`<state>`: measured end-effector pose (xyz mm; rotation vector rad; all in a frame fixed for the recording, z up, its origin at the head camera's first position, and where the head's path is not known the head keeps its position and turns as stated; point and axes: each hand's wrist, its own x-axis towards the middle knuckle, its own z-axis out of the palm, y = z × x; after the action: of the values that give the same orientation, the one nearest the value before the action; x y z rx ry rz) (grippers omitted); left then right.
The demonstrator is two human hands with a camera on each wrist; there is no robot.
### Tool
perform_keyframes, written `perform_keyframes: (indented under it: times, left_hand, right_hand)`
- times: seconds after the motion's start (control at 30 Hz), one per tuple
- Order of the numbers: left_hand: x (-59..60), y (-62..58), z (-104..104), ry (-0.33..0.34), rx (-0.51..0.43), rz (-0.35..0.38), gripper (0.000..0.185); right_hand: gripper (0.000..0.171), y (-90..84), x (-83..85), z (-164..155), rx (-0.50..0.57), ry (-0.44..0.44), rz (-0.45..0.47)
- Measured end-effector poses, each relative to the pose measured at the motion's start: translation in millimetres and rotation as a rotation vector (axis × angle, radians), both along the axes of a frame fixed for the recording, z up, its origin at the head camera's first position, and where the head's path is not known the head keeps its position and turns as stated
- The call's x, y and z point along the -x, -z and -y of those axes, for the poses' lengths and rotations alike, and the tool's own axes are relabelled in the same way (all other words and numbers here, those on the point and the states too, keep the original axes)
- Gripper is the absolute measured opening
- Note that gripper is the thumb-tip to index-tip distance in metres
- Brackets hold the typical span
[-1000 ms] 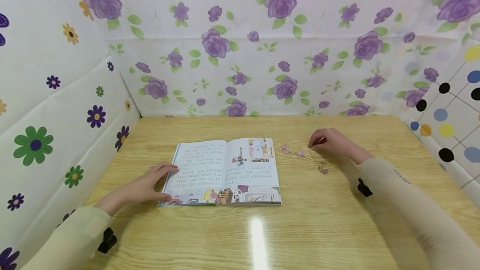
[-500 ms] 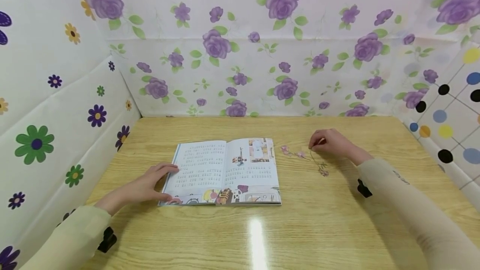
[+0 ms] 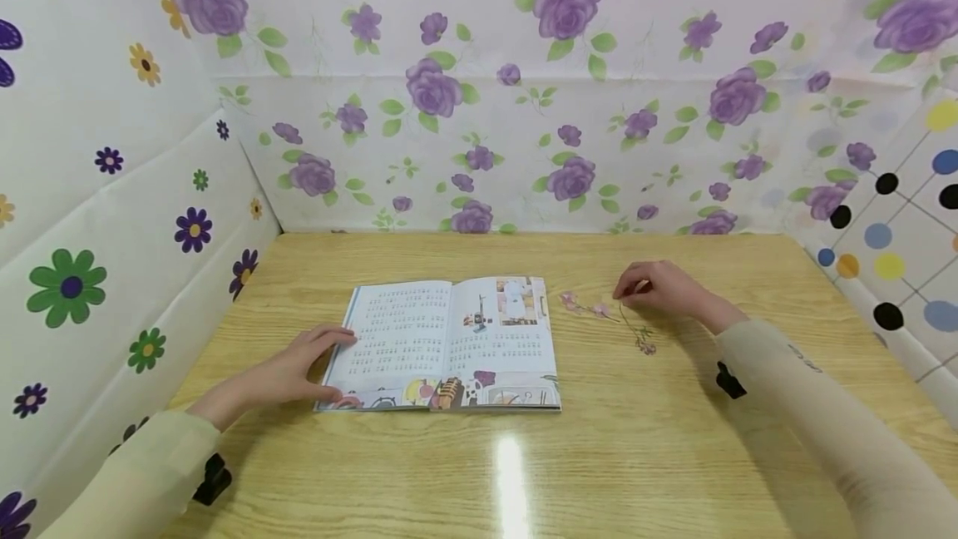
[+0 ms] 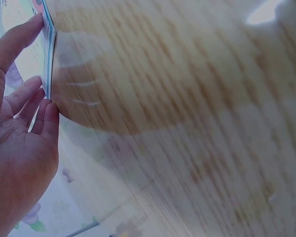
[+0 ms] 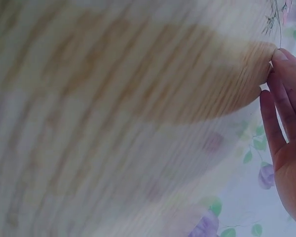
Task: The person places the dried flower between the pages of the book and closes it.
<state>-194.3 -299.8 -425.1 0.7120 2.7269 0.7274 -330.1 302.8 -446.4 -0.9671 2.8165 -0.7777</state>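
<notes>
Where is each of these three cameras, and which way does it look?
Head: on the head, looking down at the table, open book, flower sprig, both hands, sleeves.
Left wrist: along the tabletop; left hand touching the book's edge.
Right wrist: along the tabletop; right hand pinching the sprig.
All share the table.

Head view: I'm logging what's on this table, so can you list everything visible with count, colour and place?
Book: one, open, white pages with coloured pictures, lying flat at the middle of the table.
Flower sprig: one, thin stem with small pink and purple blossoms, lying right of the book.
Table: one, light wood grain, with a bright glare spot near the front.
Wall covering: white sheets printed with purple roses at the back, mixed flowers on the left, coloured dots on the right.
Left hand: fingers laid flat on the book's left edge, pale sleeve.
Right hand: fingertips on the sprig's stem, pale sleeve.
</notes>
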Motion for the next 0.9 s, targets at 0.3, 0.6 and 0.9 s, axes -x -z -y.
perform_keyframes:
  times: [0.3,0.6,0.9]
  left_hand:
    - [0.4,-0.1,1.7,0.014,-0.021,-0.005,0.078]
    - [2.0,-1.4,1.1,0.014,-0.019,0.0,0.079]
    - [-0.5,0.4,1.5,0.004,-0.012,0.008,0.079]
  right_hand:
    - [0.014,-0.7,-1.8,-0.3,0.011,-0.001,-0.012]
    - [0.009,-1.2,0.5,-2.6,0.01,0.011,-0.024]
    - [0.012,2.6,-1.4,-2.8,0.013,-0.004,0.026]
